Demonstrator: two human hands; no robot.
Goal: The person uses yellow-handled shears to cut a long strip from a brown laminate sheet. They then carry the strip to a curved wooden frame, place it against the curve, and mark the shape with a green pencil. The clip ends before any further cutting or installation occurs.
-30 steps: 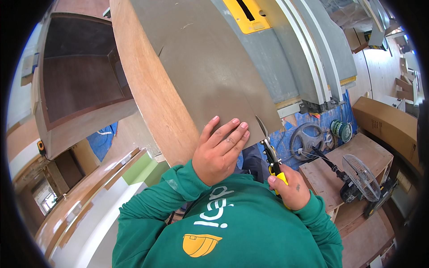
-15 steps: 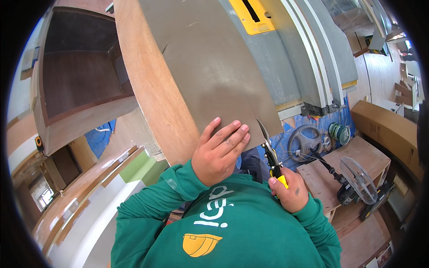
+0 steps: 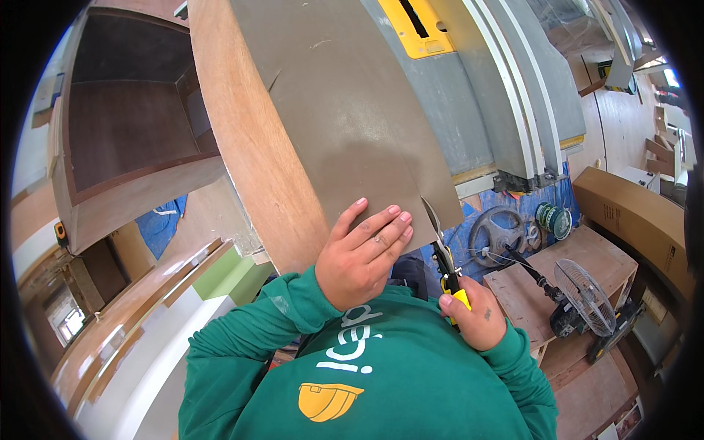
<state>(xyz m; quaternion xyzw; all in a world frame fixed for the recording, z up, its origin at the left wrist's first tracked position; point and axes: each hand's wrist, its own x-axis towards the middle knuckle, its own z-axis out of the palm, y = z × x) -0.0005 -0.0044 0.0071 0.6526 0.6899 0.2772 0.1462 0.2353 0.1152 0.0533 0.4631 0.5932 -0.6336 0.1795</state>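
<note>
A thin brown-grey sheet point(image 3: 352, 110) stretches away from me over a wooden board and a table saw's top. My left hand point(image 3: 363, 249) lies flat on its near end, fingers stretched out, holding nothing. In my right hand point(image 3: 477, 314) are tin snips point(image 3: 446, 268) with black and yellow handles, gripped in closed fingers. Their metal blades reach over the sheet's near edge, just right of my left fingertips. A fine line runs on from the blade tips up the sheet. The lower blade is partly hidden by the sheet.
Beside the sheet are the saw's yellow insert plate point(image 3: 418, 28) and metal fence rails point(image 3: 506, 88). A fan point(image 3: 585, 297) and a wooden box point(image 3: 565, 275) stand at right, below a handwheel point(image 3: 497, 235). A dark open cabinet point(image 3: 132, 125) is at left, a pale wooden board point(image 3: 246, 132) under the sheet.
Very little differs. My left hand sits slightly further right in the picture, still flat on the sheet, and the snips stay at the same near edge.
</note>
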